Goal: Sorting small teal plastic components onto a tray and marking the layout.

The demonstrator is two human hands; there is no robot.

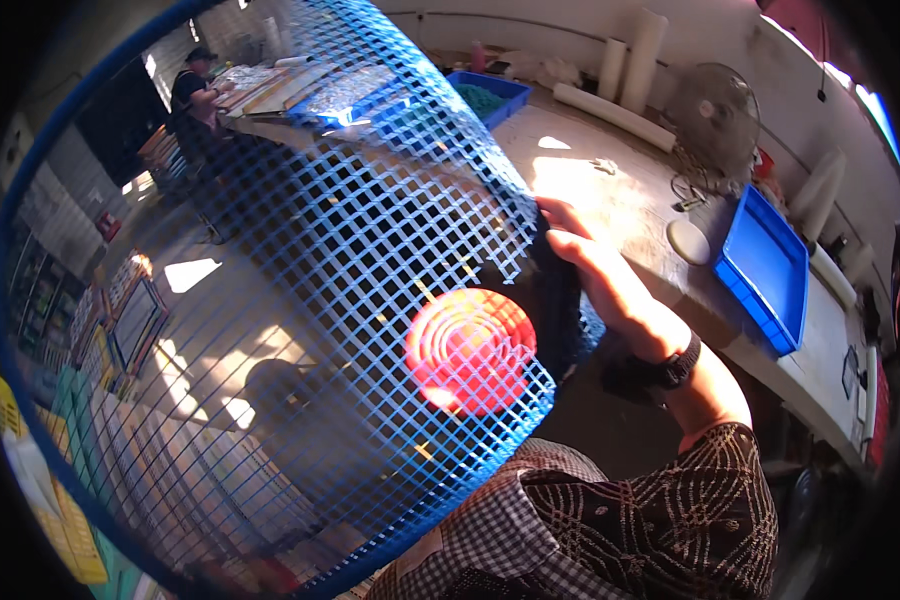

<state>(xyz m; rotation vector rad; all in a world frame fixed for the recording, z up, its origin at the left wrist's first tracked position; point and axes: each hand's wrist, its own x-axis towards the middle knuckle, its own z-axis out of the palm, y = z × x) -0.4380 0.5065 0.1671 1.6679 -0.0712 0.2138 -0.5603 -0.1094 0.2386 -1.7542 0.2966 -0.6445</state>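
Note:
A large blue mesh basket (370,215) is held up close in front of me, tilted, with its wide rim curving round the left of the view. My right hand (610,275) grips the basket's edge at the right, its fingertips against the blue mesh. A dark watch strap circles that wrist. Through the mesh shows a red round thing (470,350) with concentric rings; whether it lies inside the basket or beyond it I cannot tell. My left hand cannot be made out.
Along the right runs a long worktable (610,200) bearing a blue tray (765,270), a pale round disc (688,241), a fan (712,115) and white rolls (613,117). Another blue tray (490,97) stands farther back. A person (198,95) works at a far table. Yellow crates (65,510) stand lower left.

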